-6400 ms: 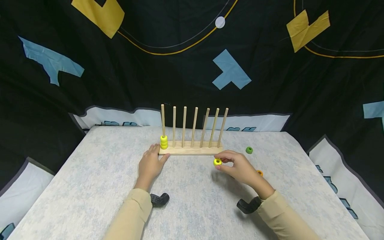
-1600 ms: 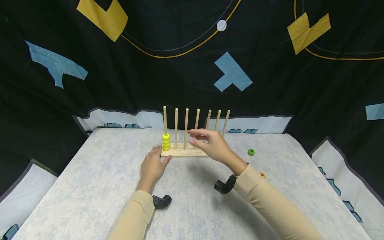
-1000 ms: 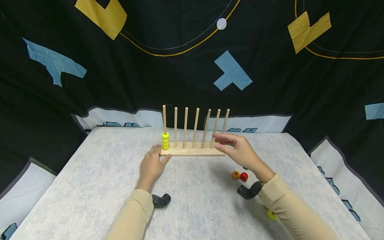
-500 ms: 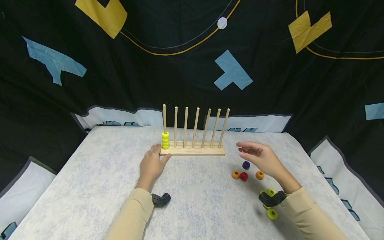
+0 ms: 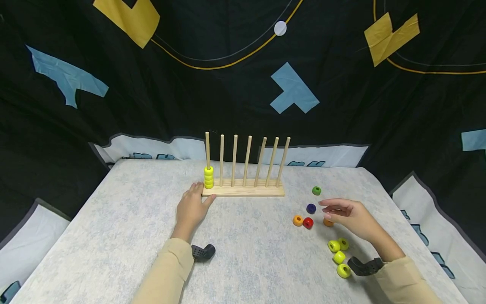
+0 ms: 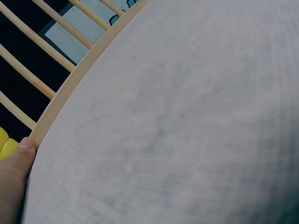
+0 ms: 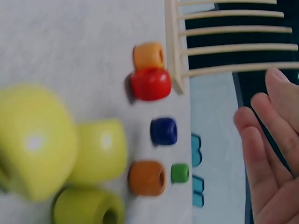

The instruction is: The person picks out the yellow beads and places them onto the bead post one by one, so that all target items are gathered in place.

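A wooden peg rack with a row of upright pegs stands at the table's far middle. Several yellow beads are stacked on its leftmost peg. My left hand holds the rack's left end, thumb on the front edge and fingers at the side; the left wrist view shows the thumb against the base. On the right, my right hand hovers with loosely bent fingers and nothing between them. It partly covers an orange bead in the head view. Loose yellow beads lie nearest the right wrist camera.
Right of the rack lie a green bead, a dark blue bead, a red bead and another orange bead beside the red one. A black curtain hangs behind the table.
Earlier, my right hand pinched a yellow bead; the yellow stack has since grown by one. The emptied right hand has moved away from the rack, rightward and nearer. My left hand stays put.
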Tool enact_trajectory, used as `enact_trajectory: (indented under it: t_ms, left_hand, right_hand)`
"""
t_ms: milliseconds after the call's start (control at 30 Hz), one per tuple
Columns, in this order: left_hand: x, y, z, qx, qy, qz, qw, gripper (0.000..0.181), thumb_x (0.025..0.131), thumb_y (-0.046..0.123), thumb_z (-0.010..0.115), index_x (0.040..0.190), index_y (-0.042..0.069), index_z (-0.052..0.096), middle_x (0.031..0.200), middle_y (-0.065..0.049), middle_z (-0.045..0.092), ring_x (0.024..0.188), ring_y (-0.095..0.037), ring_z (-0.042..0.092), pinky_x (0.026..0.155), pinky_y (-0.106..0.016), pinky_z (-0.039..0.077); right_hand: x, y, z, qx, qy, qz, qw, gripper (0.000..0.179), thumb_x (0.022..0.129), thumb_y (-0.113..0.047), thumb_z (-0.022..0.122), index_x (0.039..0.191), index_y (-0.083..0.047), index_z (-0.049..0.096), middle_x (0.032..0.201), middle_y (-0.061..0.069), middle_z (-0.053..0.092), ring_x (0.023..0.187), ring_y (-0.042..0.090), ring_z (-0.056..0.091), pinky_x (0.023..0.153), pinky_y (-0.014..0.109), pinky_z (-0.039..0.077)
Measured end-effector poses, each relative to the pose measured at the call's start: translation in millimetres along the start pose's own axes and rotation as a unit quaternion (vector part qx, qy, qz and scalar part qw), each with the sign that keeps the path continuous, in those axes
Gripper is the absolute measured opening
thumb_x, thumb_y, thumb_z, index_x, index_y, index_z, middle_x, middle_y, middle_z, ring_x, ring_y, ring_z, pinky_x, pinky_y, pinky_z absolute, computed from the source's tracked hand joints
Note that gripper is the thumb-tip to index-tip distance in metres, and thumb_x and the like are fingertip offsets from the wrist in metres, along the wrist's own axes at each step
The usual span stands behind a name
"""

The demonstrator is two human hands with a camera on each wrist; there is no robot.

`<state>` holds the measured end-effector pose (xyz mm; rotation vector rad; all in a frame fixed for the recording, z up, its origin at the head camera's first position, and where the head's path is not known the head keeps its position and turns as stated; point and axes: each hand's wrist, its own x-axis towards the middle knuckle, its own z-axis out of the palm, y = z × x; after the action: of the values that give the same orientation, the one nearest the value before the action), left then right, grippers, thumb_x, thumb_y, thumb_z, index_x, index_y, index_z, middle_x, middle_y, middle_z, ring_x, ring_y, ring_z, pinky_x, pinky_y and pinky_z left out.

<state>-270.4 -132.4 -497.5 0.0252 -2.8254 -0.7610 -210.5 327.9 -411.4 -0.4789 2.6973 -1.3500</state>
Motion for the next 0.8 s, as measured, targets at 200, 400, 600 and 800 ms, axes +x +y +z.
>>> enact_trajectory:
  t_ms: [200, 400, 600, 800]
  left_hand:
    - [-0.2, -0.8, 0.1, -0.002, 0.0, 0.0, 1.0, 0.074, 0.096, 0.05, 0.059, 0.148, 0.001, 0.042, 0.155, -0.019, 0.041, 0.145, -0.039, 0.037, 0.116, -0.059, 0.034]
    - [-0.3, -0.9, 0.2, 0.0, -0.003, -0.002, 1.0, 0.074, 0.096, 0.05, 0.059, 0.149, 0.002, 0.042, 0.156, -0.02, 0.04, 0.146, -0.039, 0.036, 0.116, -0.059, 0.034]
    - [0.2, -0.5, 0.4, 0.001, -0.003, -0.004, 1.0, 0.074, 0.096, 0.051, 0.059, 0.149, 0.002, 0.042, 0.156, -0.019, 0.04, 0.146, -0.039, 0.036, 0.116, -0.059, 0.034]
    - [0.5, 0.2, 1.0, -0.001, -0.005, -0.006, 1.0, 0.074, 0.096, 0.052, 0.058, 0.149, 0.003, 0.042, 0.156, -0.018, 0.04, 0.146, -0.039, 0.036, 0.116, -0.06, 0.034]
  right_hand:
    - [-11.1, 18, -6, -0.005, -0.051, 0.02, 0.9985, 0.041, 0.089, -0.024, 0.075, 0.124, -0.004, 0.067, 0.119, 0.017, 0.071, 0.102, 0.006, 0.068, 0.085, 0.016, 0.056]
    - [-20.0, 29, -11, 0.02, -0.108, 0.034, 0.9934, 0.04, 0.089, -0.017, 0.075, 0.123, 0.001, 0.066, 0.127, 0.024, 0.066, 0.104, 0.009, 0.069, 0.085, 0.015, 0.056]
    - [-27.5, 36, -15, 0.033, -0.15, 0.065, 0.986, 0.043, 0.089, -0.018, 0.075, 0.124, 0.004, 0.065, 0.126, 0.025, 0.066, 0.103, 0.005, 0.069, 0.084, 0.013, 0.055]
    - [-33.4, 43, -18, 0.033, -0.17, 0.083, 0.9815, 0.043, 0.088, -0.018, 0.076, 0.124, 0.002, 0.066, 0.126, 0.024, 0.067, 0.104, -0.005, 0.066, 0.085, 0.014, 0.056]
